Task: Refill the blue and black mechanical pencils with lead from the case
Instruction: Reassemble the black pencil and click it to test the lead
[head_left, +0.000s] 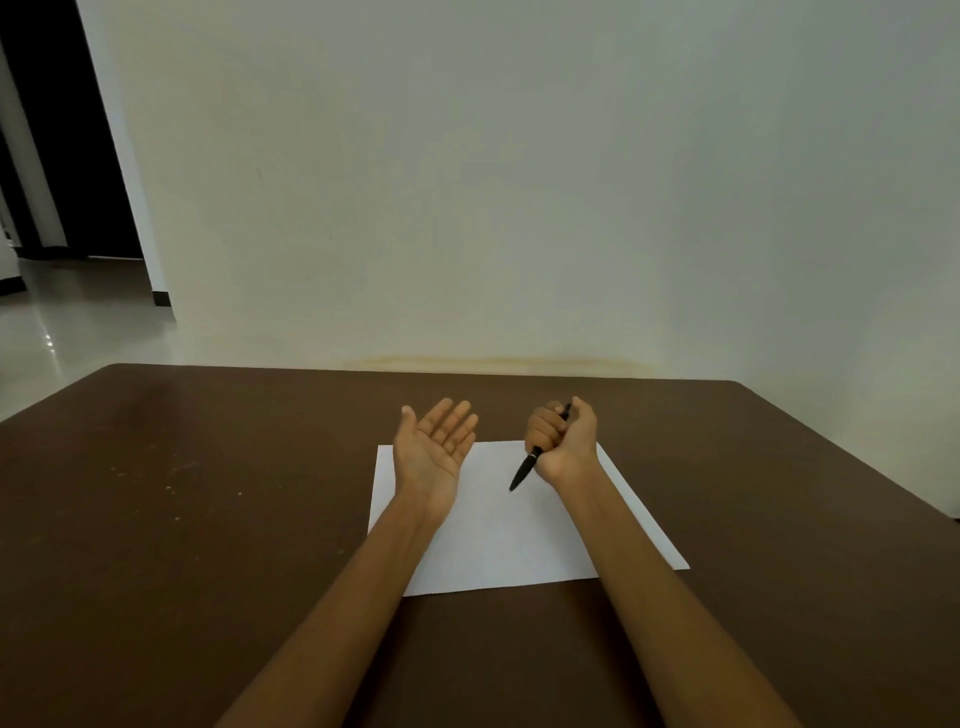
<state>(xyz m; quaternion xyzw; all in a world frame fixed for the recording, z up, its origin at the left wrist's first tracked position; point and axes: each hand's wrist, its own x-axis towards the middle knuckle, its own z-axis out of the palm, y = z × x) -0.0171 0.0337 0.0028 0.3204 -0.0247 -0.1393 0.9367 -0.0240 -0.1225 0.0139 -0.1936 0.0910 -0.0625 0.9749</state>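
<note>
Gripping black pencil (531, 460) in right hand (563, 439) fist, tip down over paper (498, 525), likely so spilled lead lands there. Left hand (434, 444) flat, palm up, holding nothing. Blue pencil, lead case not visible.

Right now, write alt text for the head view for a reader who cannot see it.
A person's right hand grips a black mechanical pencil in a fist, tip angled down over a white sheet of paper on a brown table. The left hand is held open, palm up and empty, beside it. A plain pale wall stands behind.
</note>
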